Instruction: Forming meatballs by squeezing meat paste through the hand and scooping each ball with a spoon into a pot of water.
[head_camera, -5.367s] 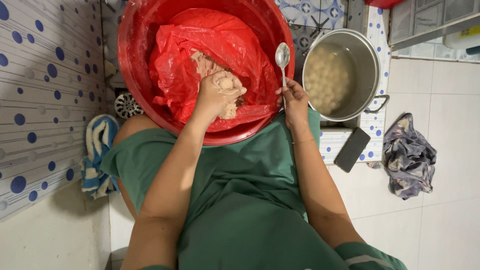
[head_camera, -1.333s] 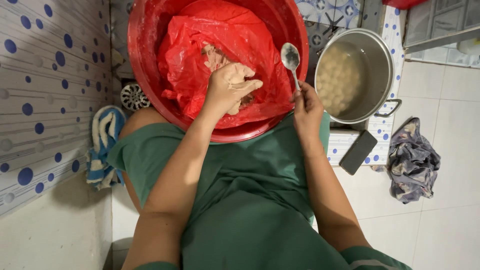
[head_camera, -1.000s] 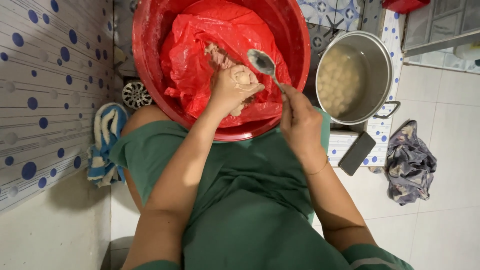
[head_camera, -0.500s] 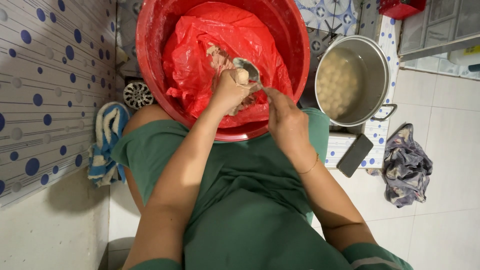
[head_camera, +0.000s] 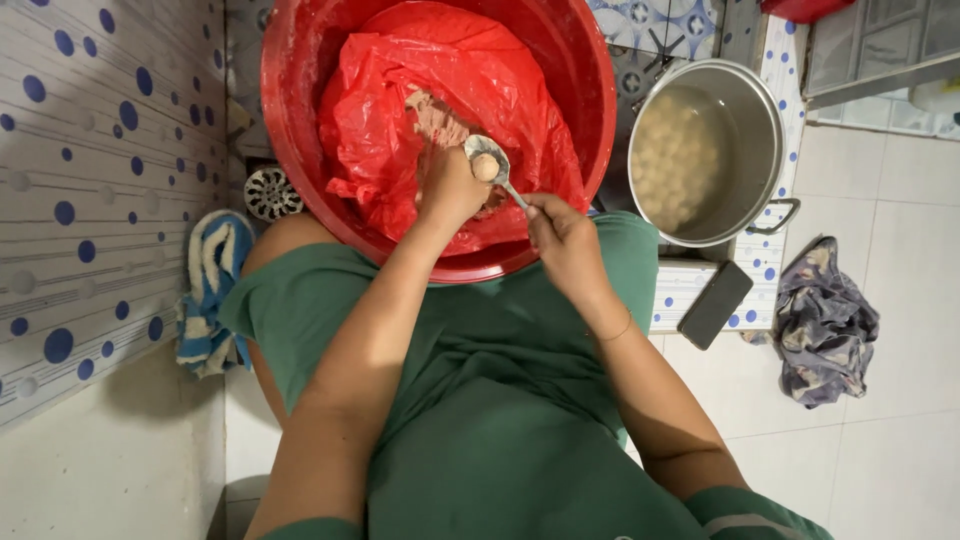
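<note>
Floor: pale tiles; steel pot (head_camera: 765, 130) right of red basin (head_camera: 590, 90).
Left hand (head_camera: 450, 185): closed around paste in red bag (head_camera: 400, 80).
Right hand (head_camera: 560, 235): pinches spoon (head_camera: 488, 162), a ball in its bowl.

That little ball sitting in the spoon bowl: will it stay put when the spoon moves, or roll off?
The ball looks round and fills much of the shallow spoon, so a tilt may roll it off. It seems soft and pasty like the mass in the red bag, so it probably sticks slightly and dents easily.
</note>
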